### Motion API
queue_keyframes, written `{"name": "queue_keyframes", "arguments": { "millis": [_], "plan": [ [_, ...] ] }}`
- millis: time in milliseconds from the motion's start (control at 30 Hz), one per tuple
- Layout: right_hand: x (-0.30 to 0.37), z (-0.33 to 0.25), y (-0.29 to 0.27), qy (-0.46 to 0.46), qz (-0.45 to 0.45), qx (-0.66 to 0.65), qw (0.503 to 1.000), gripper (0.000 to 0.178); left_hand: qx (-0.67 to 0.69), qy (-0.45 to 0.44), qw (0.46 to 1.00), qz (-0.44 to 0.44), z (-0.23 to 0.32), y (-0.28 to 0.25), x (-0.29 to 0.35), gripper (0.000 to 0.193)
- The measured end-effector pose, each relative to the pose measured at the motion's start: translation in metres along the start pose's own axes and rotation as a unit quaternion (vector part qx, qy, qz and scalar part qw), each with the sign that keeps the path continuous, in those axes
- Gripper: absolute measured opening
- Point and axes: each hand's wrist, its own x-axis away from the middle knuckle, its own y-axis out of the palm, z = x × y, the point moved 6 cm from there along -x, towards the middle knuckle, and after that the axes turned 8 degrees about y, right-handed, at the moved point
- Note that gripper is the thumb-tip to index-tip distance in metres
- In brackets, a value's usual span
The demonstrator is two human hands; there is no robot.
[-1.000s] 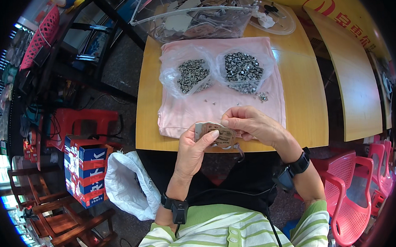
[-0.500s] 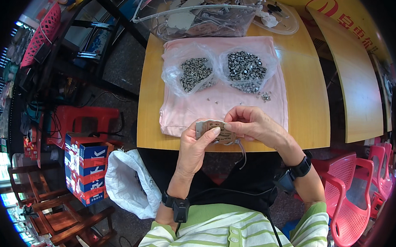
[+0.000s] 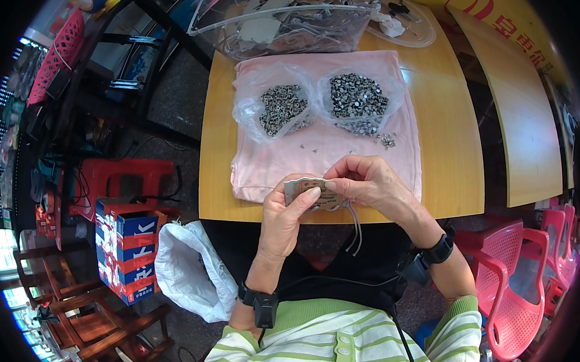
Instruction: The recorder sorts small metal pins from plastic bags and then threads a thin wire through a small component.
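Tan printed card tag with a wavy edge, held over the near edge of the yellowish wooden bench: left hand has its grip clamped on it, right hand seems to pinch its right end. Slack pinch and it'd probably drop; the two dangling grey cord ends might snag. Count: one tag that shows, one pink cloth, two clear plastic bags, tiny silvery metal bits past counting.

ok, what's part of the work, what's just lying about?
Likely work: tan card, left hand and right hand on it; left bag and right bag of metal bits; pink cloth; clear bin of cards.

Likely lying about: carton; red stool; pink chair.
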Motion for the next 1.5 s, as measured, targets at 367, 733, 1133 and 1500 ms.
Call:
{"name": "queue_keyframes", "arguments": {
  "millis": [367,733,1133,1500],
  "plan": [
    [0.001,-0.002,0.004,-0.029,-0.008,-0.024,0.999,0.018,0.043,-0.023,0.998,0.035,-0.002,-0.004,0.001,0.019],
    [0.003,-0.002,0.005,-0.03,-0.021,-0.043,0.998,0.019,0.061,-0.037,0.997,0.011,0.0,-0.002,0.001,0.016],
    [0.002,-0.009,0.004,-0.084,-0.005,0.03,0.996,0.017,0.058,-0.036,0.997,0.023,-0.002,-0.006,-0.002,0.017],
    [0.003,0.0,0.008,-0.006,-0.012,-0.051,0.999,0.019,0.069,-0.021,0.997,0.02,-0.001,-0.005,0.004,0.017]
  ]
}}
